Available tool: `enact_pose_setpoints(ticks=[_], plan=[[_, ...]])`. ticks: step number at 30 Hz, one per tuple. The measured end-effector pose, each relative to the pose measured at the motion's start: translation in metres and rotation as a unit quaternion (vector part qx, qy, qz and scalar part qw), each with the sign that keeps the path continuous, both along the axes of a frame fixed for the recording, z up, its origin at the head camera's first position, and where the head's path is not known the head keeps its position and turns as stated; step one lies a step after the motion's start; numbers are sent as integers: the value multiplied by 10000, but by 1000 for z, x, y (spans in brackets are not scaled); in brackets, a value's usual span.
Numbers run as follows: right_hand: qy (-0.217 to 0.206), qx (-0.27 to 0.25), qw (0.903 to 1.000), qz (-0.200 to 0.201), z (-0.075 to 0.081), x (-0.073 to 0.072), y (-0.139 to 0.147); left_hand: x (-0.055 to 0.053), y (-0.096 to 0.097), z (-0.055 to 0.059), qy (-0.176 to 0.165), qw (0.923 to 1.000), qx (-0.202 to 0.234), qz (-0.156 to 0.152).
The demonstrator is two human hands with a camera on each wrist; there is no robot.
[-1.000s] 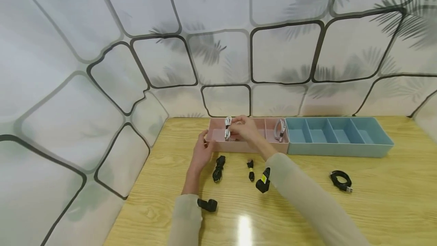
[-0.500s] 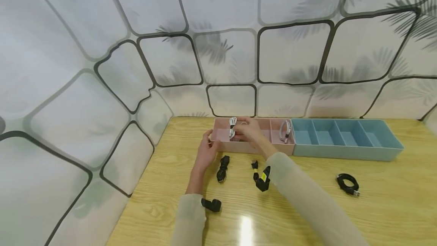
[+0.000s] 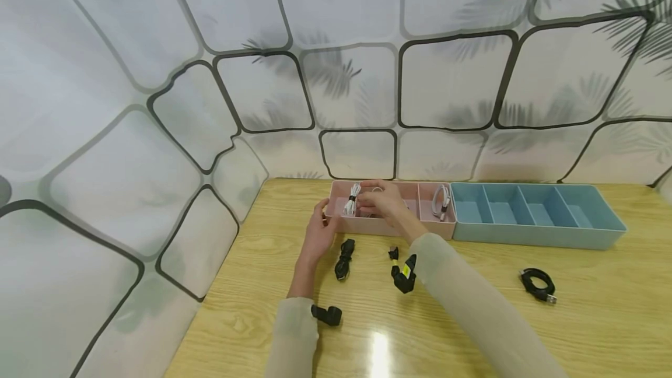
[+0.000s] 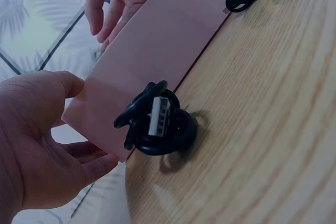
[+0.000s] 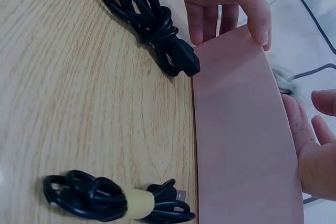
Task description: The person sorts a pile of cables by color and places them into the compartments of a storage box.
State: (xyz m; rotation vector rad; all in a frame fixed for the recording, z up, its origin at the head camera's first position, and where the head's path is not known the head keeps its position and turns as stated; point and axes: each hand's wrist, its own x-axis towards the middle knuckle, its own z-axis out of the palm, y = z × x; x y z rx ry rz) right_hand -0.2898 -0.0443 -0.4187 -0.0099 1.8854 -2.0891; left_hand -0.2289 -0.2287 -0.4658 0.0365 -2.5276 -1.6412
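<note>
A pink divided box (image 3: 367, 226) stands at the back of the table. My left hand (image 3: 319, 232) grips its left end, with the thumb by the rim and the fingers against the end wall. A bundled white cable (image 3: 352, 200) with a dark tie leans in the leftmost compartment. My right hand (image 3: 387, 200) reaches over the box just right of that cable. In the right wrist view the right thumb and fingers (image 5: 299, 124) are apart, with the front wall hiding part of the fingers. A light grey coiled cable (image 3: 441, 202) lies in the rightmost pink compartment.
A blue divided box (image 3: 535, 235) adjoins the pink one on the right. On the wooden table in front lie a bundled black cable (image 3: 344, 259), a black cable with a yellow band (image 3: 394, 254) and a coiled black USB cable (image 3: 538, 286). A patterned curtain (image 3: 346, 86) hangs behind.
The white cable was upright between the right fingers; now it leans lower in the left compartment, and the right fingers have loosened from it. The left hand stays on the box end.
</note>
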Motion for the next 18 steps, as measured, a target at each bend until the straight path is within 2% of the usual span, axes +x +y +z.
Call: enact_pose_setpoints(ticks=[14, 18], plan=[[53, -94, 9998, 138, 0, 3, 2, -1, 2, -1, 91, 9999, -108, 56], [45, -152, 9996, 215, 0, 2, 2, 0, 1, 0, 23, 9999, -88, 86]])
